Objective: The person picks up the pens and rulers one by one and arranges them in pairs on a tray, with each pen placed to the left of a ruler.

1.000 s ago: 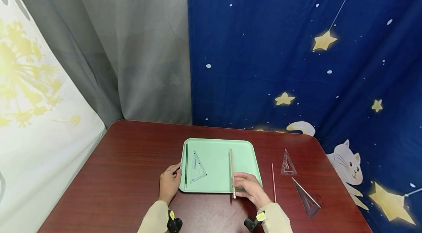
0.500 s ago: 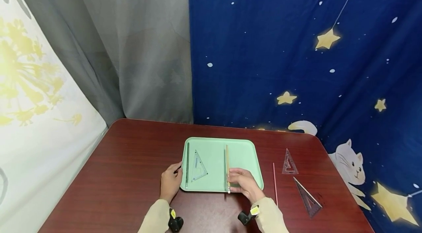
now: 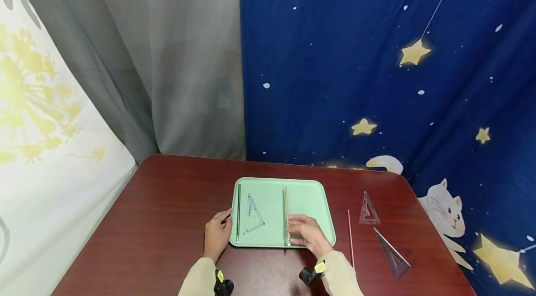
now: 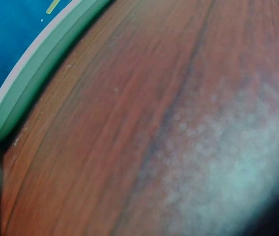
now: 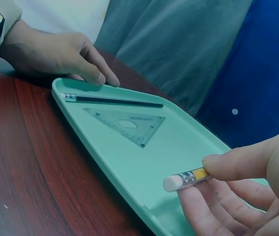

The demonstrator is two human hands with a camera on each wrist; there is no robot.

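Observation:
My right hand pinches a yellow pencil near its white eraser end, thumb on one side and fingers on the other. The pencil stands lengthwise over the middle of a light green tray, its eraser toward me. In the right wrist view, the eraser faces the camera. My left hand holds the tray's left rim, thumb and finger at the edge. Inside the tray, a dark pencil lies along the left side, beside a clear set square. The left wrist view shows mostly tabletop and the tray's edge.
Right of the tray, a red pencil lies on the brown table. Farther right are a small clear set square and a larger, dark-looking one. Curtains hang behind the table.
My right hand has carried the yellow pencil leftward over the tray, toward the set square, and the pencil's far end now leans slightly left. The left hand has stayed at the rim.

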